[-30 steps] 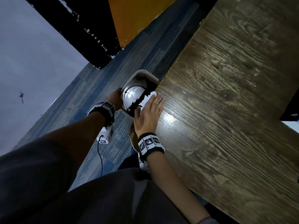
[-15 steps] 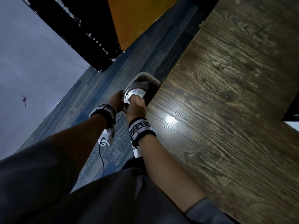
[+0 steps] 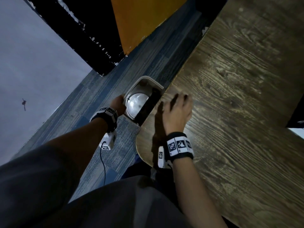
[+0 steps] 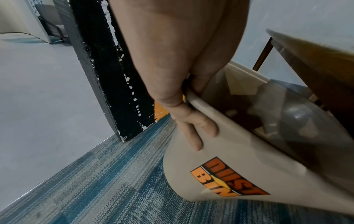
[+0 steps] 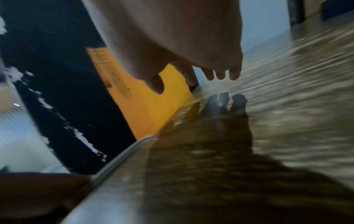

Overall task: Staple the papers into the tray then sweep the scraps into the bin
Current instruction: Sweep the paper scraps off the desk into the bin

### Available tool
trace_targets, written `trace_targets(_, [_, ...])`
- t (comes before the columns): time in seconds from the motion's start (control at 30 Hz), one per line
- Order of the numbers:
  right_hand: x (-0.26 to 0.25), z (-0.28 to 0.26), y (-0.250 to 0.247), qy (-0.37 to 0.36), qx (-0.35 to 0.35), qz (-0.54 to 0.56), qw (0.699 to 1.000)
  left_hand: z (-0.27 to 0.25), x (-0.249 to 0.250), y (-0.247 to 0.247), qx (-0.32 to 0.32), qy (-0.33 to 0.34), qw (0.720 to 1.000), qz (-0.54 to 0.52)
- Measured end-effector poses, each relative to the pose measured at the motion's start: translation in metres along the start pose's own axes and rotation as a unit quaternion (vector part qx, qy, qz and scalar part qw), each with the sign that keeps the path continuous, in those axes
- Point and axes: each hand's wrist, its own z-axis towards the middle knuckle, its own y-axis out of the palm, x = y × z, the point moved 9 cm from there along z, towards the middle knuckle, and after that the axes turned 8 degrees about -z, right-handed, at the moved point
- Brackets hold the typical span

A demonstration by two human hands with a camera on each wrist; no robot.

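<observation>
A beige dust bin [image 3: 144, 81] with an orange label [image 4: 228, 180] is held tilted against the edge of the wooden table [image 3: 238, 112]. My left hand [image 3: 117, 104] grips its rim [image 4: 193, 98], thumb inside and fingers down the outer wall. Grey plastic liner and pale paper scraps [image 4: 239, 86] lie inside the bin. My right hand [image 3: 177, 109] hovers open just above the table near the edge, fingers spread and holding nothing [image 5: 216, 74]. No papers, stapler or tray are in view.
Blue carpet [image 3: 98, 99] runs beside the table. A black panel [image 3: 85, 35] and an orange board [image 3: 141, 18] stand beyond the bin. A cable [image 3: 102, 162] hangs from my left wrist unit. A dark object [image 3: 296, 116] sits at the table's right edge.
My right hand pushed white scraps off the table edge into the bin, dipped over the bin mouth, and has come back above the table, open. The left hand kept holding the bin.
</observation>
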Motion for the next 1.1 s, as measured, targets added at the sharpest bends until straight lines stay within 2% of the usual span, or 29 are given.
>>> trace_targets(0.07, [0.022,0.001,0.007,0.044,-0.022,-0.016,0.999,0.002,0.001,-0.002,0.008,0.000,1.000,0.002])
trace_targets(0.13, [0.020,-0.004,0.024,0.036,-0.060,-0.049,0.996,0.004,0.004,-0.004,0.017,0.002,1.000,-0.001])
trace_targets(0.33, [-0.049,-0.035,0.075,-0.077,-0.135,-0.062,0.986,0.006,0.010,-0.001,0.002,0.018,0.999,-0.032])
trace_targets(0.43, [-0.084,-0.047,0.094,-0.168,-0.186,-0.042,0.967,0.010,0.005,0.000,-0.017,0.020,0.999,-0.043])
trace_targets(0.5, [-0.098,-0.051,0.098,-0.201,-0.204,-0.027,0.958,0.010,0.005,-0.002,-0.017,0.020,0.999,-0.045])
trace_targets(0.57, [-0.101,-0.044,0.086,-0.179,-0.190,-0.006,0.965,0.011,0.005,-0.003,-0.014,0.022,0.999,-0.035])
trace_targets(0.67, [-0.103,-0.031,0.078,-0.142,-0.215,0.052,0.965,0.011,0.005,-0.005,-0.012,0.028,0.999,-0.032])
trace_targets(0.8, [-0.104,-0.025,0.062,-0.153,-0.214,0.113,0.958,0.010,0.011,-0.007,-0.016,0.059,0.998,-0.025])
trace_targets(0.87, [-0.083,-0.020,0.047,-0.122,-0.188,0.078,0.972,0.008,0.014,-0.008,-0.006,0.069,0.998,-0.014])
trace_targets(1.0, [-0.014,-0.014,0.002,-0.051,-0.056,-0.030,0.997,0.004,0.016,-0.010,0.005,0.069,0.998,0.003])
trace_targets(1.1, [0.041,-0.040,0.004,0.015,-0.070,-0.098,0.993,0.002,0.014,-0.011,0.006,0.073,0.997,0.013])
